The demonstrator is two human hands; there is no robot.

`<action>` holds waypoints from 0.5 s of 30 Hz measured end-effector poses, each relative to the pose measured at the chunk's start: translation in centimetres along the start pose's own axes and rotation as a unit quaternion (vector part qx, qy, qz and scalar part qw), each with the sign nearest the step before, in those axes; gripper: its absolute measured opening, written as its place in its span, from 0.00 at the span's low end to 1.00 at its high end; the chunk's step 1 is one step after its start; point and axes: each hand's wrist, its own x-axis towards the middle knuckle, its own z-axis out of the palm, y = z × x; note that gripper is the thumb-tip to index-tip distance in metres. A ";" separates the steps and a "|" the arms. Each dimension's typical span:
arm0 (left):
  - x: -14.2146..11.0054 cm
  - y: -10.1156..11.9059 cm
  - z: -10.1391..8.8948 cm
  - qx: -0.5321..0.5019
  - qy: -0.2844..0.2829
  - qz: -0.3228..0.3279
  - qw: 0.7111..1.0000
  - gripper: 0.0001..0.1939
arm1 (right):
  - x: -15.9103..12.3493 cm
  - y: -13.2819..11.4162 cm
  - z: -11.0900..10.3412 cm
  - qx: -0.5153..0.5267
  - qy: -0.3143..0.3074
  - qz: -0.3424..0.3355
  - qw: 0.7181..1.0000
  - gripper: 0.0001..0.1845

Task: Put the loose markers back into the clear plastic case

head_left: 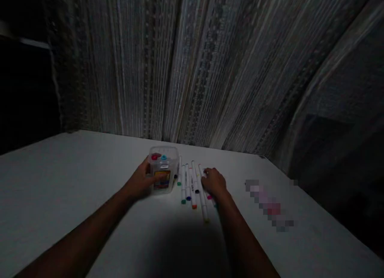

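Note:
My left hand [141,181] is wrapped round a clear plastic container [174,160], which stands upright on the white table. On the container's front is a yellow-edged label [162,179], partly covered by my thumb. Inside it show a red marker end [154,156] and a blue marker end [163,157]. To its right lies a loose row of white markers [188,186] with green, blue, orange, black and yellow ends. My right hand [215,182] is closed over the right side of the row, fingers round a marker. Pink and teal ends stick out below this hand; its fingertips are partly hidden.
A blurred, pixelated pinkish object [268,206] lies on the white table [90,166] to the right. A striped grey curtain [192,70] hangs behind the table's far edge. The room is dim, and my shadow falls across the near tabletop.

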 end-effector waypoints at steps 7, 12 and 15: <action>-0.2 0.2 -0.1 -0.007 -0.002 0.016 1.000 0.43 | -0.1 -0.1 -0.4 0.006 0.005 0.009 1.000 0.21; -0.1 0.0 -0.1 -0.011 0.008 0.015 1.000 0.47 | 0.0 0.3 -0.4 0.011 -0.002 0.013 1.000 0.24; -0.2 0.1 0.0 -0.013 0.006 0.021 1.000 0.48 | 0.0 0.4 -0.4 0.012 -0.008 0.013 1.000 0.25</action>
